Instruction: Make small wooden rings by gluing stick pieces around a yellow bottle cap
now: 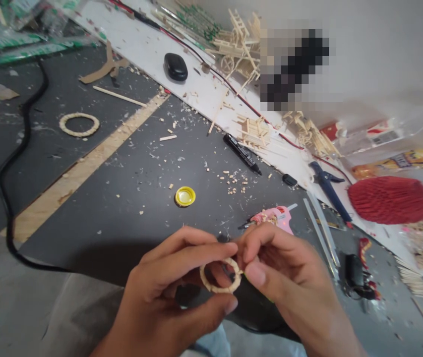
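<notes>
Left hand (176,280) clamped on ring (220,289), right hand (289,272) pinched at its edge, marker (241,153) lettering unreadable

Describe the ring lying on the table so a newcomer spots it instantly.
On the dark tabletop, find the long pale wood strip. Between it and the thick black cable lies a pale, bumpy ring. Its look-alike is in the left hand; this one lies flat, untouched.

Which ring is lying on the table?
The far-left ring, just left of the pale strip. The other ring is off the table, in the left hand.
</notes>
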Demonstrator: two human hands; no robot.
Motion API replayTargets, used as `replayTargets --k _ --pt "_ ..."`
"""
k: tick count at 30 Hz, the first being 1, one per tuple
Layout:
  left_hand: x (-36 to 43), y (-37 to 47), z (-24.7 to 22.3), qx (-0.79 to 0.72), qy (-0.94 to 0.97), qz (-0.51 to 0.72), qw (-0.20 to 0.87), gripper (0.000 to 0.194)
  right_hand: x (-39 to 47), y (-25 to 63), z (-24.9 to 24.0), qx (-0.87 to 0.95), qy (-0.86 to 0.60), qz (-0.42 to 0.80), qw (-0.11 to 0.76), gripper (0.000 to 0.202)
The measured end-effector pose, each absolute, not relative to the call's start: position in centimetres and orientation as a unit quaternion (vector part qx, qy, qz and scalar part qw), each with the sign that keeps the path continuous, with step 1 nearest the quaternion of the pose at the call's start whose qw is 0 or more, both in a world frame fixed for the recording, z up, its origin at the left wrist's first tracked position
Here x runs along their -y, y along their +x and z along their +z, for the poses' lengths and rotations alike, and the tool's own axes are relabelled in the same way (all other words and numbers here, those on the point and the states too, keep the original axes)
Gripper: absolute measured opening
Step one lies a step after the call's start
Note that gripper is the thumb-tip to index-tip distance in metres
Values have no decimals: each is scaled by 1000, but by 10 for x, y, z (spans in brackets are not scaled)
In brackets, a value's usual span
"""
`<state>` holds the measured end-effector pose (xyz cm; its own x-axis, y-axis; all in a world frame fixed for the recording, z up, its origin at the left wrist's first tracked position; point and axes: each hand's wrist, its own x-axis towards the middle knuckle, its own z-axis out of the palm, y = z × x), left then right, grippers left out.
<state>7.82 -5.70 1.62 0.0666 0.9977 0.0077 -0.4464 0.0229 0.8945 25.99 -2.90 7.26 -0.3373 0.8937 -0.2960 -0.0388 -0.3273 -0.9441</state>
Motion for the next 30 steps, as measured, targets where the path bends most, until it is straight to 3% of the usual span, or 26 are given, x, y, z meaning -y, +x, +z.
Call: replayTargets --k 30 --pt "58 74 21 -367 396 565 624 56 27 260 72 499 -478 643 332 13"
